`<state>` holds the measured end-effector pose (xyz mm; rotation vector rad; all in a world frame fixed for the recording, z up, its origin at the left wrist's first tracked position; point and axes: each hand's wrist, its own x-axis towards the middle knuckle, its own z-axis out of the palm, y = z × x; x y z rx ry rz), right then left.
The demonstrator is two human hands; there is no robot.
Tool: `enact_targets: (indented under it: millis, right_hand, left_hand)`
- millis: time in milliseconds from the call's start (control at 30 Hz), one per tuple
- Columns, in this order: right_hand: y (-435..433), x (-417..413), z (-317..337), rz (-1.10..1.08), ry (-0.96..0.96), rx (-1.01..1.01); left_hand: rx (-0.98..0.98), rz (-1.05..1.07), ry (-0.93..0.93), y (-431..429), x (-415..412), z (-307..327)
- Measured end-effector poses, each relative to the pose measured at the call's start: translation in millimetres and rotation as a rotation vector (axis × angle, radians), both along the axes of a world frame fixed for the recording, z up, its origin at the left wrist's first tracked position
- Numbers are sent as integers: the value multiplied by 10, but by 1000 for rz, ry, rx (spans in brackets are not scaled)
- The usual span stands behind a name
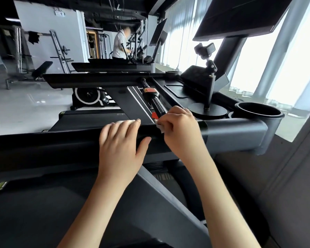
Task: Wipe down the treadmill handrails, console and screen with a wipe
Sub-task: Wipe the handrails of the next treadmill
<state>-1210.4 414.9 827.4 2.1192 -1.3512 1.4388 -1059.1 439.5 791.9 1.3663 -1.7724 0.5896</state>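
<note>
A thick black handrail [48,145] runs across the middle of the view. My left hand [122,140] rests on top of it, fingers over the far edge and thumb on the near side. My right hand [179,129] sits just to the right on the same rail, fingers curled round a small white wipe [160,127] that it presses against the rail. Beyond lies the dark console [179,89] with a red safety clip [154,115] and a centre bar. The black screen [240,17] hangs at the upper right.
A black phone stand [208,97] stands on the console, with a round cup holder [258,111] to its right. Another treadmill [115,67] and a person [120,43] are farther back. Weight racks and a bench fill the left; curtained windows line the right.
</note>
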Motion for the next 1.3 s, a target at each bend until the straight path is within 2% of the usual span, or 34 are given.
enact_targets:
  millis: [67,200,333,533,667,867,1100,1200,1300]
  right_hand:
    - [-1,-70,27,15,4,10]
    - [-8,-21,33,-169,-12,-66]
    - [159,-39,-208,0,9,-141]
    - [261,-236,-585,-150,-235,-221]
    - [333,-66,-858,-98,-176,-214]
    - [258,-259,-893,-143,-259,-271]
    - [216,-69,-874,-36,-190,-314]
    - [224,-185,-907,-79,-256,-313]
    - [270,-23,-990,-33,-267,-306]
  left_hand:
    - [5,0,6,3,-6,8]
    - [16,6,8,-3,-7,8]
    - [18,20,7,-2,-16,-3]
    - [16,27,37,-3,-34,6]
    - [51,34,42,20,-52,18]
    - [87,52,35,52,-71,38]
    - [149,61,21,94,-58,58]
    - [138,176,95,161,90,13]
    - [126,249,89,211,244,-69]
